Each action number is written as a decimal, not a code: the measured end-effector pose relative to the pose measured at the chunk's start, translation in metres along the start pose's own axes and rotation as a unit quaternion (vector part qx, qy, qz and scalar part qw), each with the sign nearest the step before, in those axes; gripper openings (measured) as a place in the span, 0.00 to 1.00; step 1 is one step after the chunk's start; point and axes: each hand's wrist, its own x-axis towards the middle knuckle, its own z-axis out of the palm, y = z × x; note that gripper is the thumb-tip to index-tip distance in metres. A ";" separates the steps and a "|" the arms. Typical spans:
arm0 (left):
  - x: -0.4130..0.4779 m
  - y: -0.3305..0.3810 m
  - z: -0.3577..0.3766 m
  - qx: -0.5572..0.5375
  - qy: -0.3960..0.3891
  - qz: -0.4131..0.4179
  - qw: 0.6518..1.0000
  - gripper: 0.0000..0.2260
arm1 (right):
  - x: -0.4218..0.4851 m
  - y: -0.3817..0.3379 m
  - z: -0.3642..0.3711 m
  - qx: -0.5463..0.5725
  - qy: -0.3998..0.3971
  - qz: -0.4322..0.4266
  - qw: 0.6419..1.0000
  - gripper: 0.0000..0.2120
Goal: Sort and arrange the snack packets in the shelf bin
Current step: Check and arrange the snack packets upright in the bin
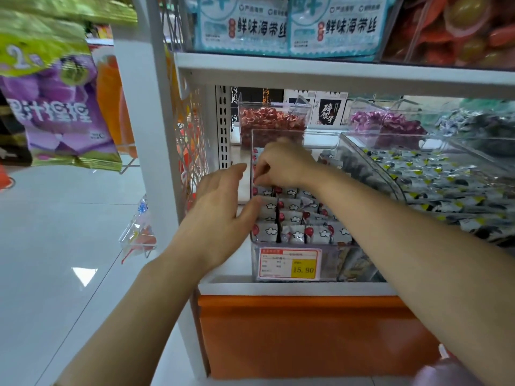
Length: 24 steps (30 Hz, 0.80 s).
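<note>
Snack packets stand in upright rows inside the clear shelf bin on the lower shelf. Right hand is at the back-left corner, grip narrow, fingers curled down; can't tell if a packet is pinched. Left hand has a wide grip, fingers straight, at the bin's left wall. Risks: the right forearm crosses over the rows and could tip them domino-style. A tug at the back could drag neighbours up. A left-hand push could slide the bin.

The snack packets before me are pale grey, printed with red balloons and white clouds. I see a red-edged price tag with a yellow block, an orange panel below, and black, white and yellow neighbouring packets.
</note>
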 end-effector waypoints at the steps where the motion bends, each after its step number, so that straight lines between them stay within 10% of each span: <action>1: 0.000 0.000 0.000 -0.003 0.003 -0.001 1.000 0.24 | 0.001 -0.002 0.002 -0.020 -0.008 0.006 1.000 0.02; 11: 0.001 0.007 -0.004 -0.058 0.078 -0.040 0.995 0.20 | -0.047 -0.008 -0.037 0.291 0.203 0.048 0.934 0.04; 17: -0.002 0.017 -0.006 -0.062 0.136 -0.030 0.988 0.15 | -0.106 -0.005 -0.045 0.418 0.344 0.101 0.835 0.05; 24: -0.009 0.037 -0.003 -0.117 0.045 -0.019 0.992 0.12 | -0.147 -0.012 -0.029 0.670 0.264 0.173 0.672 0.10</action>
